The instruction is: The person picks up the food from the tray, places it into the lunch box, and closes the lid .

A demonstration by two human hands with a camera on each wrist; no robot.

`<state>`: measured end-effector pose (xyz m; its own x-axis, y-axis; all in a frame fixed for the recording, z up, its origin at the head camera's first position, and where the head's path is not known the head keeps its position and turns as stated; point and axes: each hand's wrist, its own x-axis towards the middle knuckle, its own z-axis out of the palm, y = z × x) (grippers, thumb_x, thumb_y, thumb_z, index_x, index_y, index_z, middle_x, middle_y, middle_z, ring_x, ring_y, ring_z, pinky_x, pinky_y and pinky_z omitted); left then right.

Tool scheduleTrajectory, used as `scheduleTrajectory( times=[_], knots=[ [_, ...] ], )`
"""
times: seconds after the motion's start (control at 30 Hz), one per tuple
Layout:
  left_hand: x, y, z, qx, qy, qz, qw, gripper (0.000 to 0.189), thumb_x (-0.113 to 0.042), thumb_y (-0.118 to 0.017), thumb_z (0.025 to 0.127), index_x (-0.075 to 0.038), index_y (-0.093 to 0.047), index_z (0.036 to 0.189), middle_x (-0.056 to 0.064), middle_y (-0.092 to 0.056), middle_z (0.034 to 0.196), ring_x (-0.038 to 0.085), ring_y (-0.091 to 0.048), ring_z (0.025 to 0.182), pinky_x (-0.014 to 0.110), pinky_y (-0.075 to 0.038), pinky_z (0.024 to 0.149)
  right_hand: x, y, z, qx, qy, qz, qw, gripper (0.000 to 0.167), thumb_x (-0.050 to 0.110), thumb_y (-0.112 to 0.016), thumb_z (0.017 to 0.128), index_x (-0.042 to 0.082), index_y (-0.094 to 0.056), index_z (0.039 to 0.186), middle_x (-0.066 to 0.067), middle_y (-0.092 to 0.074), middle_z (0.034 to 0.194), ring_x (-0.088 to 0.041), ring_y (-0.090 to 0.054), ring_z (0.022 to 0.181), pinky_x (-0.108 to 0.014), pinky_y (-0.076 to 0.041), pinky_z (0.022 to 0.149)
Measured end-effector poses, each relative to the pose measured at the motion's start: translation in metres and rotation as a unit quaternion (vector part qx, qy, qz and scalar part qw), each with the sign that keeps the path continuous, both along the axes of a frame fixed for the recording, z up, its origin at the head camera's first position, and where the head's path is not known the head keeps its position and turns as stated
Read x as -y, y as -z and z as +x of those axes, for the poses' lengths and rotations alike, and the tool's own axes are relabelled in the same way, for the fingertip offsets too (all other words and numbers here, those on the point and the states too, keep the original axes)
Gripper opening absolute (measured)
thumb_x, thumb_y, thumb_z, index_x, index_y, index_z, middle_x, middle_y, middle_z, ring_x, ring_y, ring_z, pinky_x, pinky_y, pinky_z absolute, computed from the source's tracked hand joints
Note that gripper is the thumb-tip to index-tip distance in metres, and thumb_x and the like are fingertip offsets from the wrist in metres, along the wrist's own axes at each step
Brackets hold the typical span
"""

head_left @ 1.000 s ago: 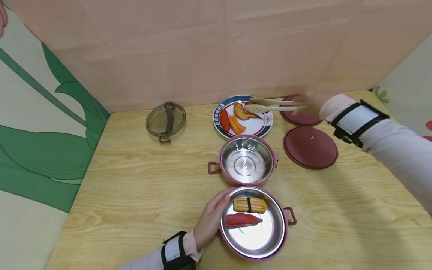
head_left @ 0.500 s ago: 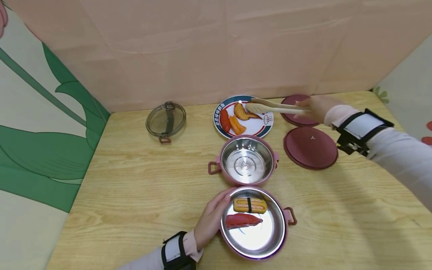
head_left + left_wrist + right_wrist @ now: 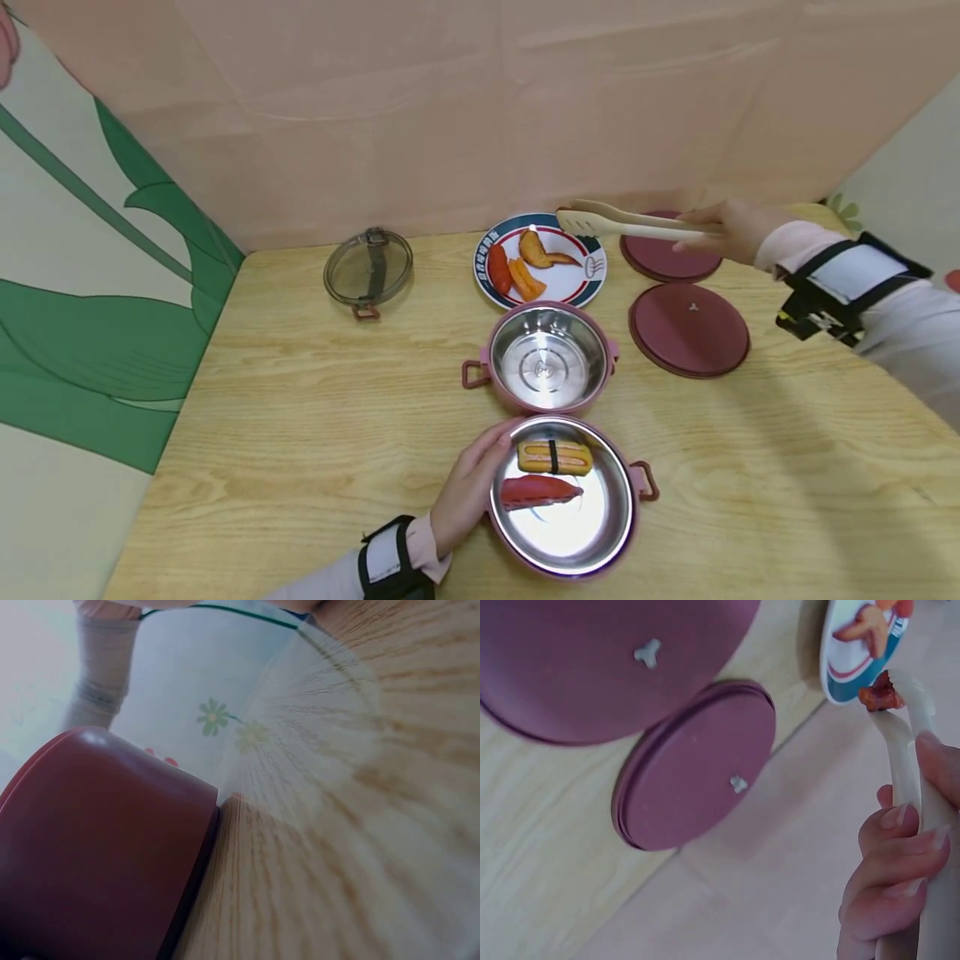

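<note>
My right hand [image 3: 731, 229] grips pale kitchen tongs [image 3: 637, 225] over the back right of the table. In the right wrist view, the tongs' tips pinch a small reddish-brown food piece [image 3: 882, 694]. Below them, a white plate [image 3: 486, 279] with a blue rim bears a brown wing-shaped piece [image 3: 534, 248], an orange piece [image 3: 527, 279] and a red piece [image 3: 498, 268]. My left hand [image 3: 468, 483] holds the left rim of the front pot [image 3: 628, 533], thumb at the edge. Inside that pot lie a yellow, black-banded piece [image 3: 555, 457] and a red piece [image 3: 540, 491].
Behind the front pot stands another steel-lined pot [image 3: 543, 358], nothing in it. Two maroon lids [image 3: 690, 327] lie right of it, one behind the other. A glass lid [image 3: 367, 267] rests at the back left. A pinkish covering [image 3: 450, 125] rises behind the table.
The right hand and tongs have drawn back rightward, their tips shifting from the plate's wing-shaped piece toward its right rim. The left hand has stayed on the front pot.
</note>
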<state>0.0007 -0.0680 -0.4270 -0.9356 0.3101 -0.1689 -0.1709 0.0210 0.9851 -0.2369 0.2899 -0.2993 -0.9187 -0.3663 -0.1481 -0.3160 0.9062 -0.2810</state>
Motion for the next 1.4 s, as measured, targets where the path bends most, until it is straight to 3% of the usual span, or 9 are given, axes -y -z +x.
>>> scheduleTrajectory(
  times=[0.13,0.33,0.5,0.67,0.9,1.2,1.4],
  knots=[
    [0.0,0.001,0.0,0.002,0.001,0.002,1.0,0.043,-0.027,-0.039,0.105,-0.004,-0.049,0.14,0.011,-0.05,0.144,0.024,-0.038,0.139,0.029,-0.025,0.117,-0.003,-0.01,0.002,-0.015,-0.005,0.008,0.9998,0.062,0.038,-0.067,0.091,-0.009,-0.056,0.129,-0.031,-0.064,0.109,-0.024,-0.051,0.068,-0.031,-0.038,0.056],
    [0.001,0.001,0.0,0.001,0.0,-0.005,1.0,0.044,-0.028,-0.039,0.105,-0.004,-0.049,0.14,0.01,-0.05,0.144,0.024,-0.038,0.139,0.032,-0.025,0.118,-0.006,-0.024,0.007,-0.019,-0.005,0.045,0.9988,0.067,0.047,-0.064,0.09,-0.005,-0.055,0.132,-0.034,-0.06,0.118,-0.028,-0.06,0.076,-0.032,-0.042,0.056],
    [0.001,0.001,0.001,0.005,0.001,-0.005,1.0,0.044,-0.028,-0.039,0.105,-0.004,-0.049,0.141,0.01,-0.05,0.144,0.024,-0.037,0.139,0.035,-0.024,0.118,-0.007,-0.033,0.013,-0.019,0.001,0.052,0.9984,0.07,0.05,-0.063,0.09,-0.003,-0.053,0.135,-0.035,-0.055,0.124,-0.028,-0.058,0.077,-0.033,-0.041,0.056],
    [0.001,-0.001,0.002,0.009,0.001,-0.004,1.0,0.044,-0.028,-0.039,0.105,-0.004,-0.049,0.141,0.01,-0.049,0.144,0.024,-0.037,0.14,0.036,-0.023,0.118,-0.008,-0.042,0.021,-0.033,-0.002,0.055,0.998,0.067,0.047,-0.062,0.092,-0.001,-0.051,0.137,-0.035,-0.052,0.127,-0.028,-0.057,0.074,-0.033,-0.041,0.053],
    [0.002,-0.001,0.002,0.01,-0.001,-0.006,0.9999,0.044,-0.029,-0.04,0.105,-0.005,-0.049,0.141,0.009,-0.05,0.144,0.024,-0.037,0.139,0.041,-0.022,0.119,-0.007,-0.048,0.032,-0.068,-0.018,0.05,0.9963,0.062,0.041,-0.066,0.091,-0.002,-0.054,0.134,-0.034,-0.062,0.113,-0.026,-0.056,0.068,-0.035,-0.042,0.054],
    [0.002,-0.001,0.001,-0.002,0.001,-0.002,1.0,0.043,-0.027,-0.039,0.105,-0.005,-0.049,0.141,0.01,-0.05,0.144,0.024,-0.038,0.139,0.03,-0.025,0.117,-0.003,-0.056,0.04,-0.076,-0.032,0.039,0.9958,0.059,0.037,-0.067,0.091,-0.003,-0.055,0.133,-0.033,-0.057,0.121,-0.027,-0.061,0.07,-0.034,-0.045,0.055],
    [0.002,-0.001,0.0,-0.001,0.001,-0.005,1.0,0.043,-0.027,-0.039,0.105,-0.005,-0.049,0.141,0.009,-0.05,0.144,0.023,-0.038,0.139,0.034,-0.024,0.118,0.0,-0.062,0.049,-0.069,-0.042,0.043,0.9958,0.058,0.035,-0.068,0.091,-0.001,-0.055,0.134,-0.032,-0.057,0.123,-0.025,-0.062,0.07,-0.034,-0.047,0.057]
  ],
)
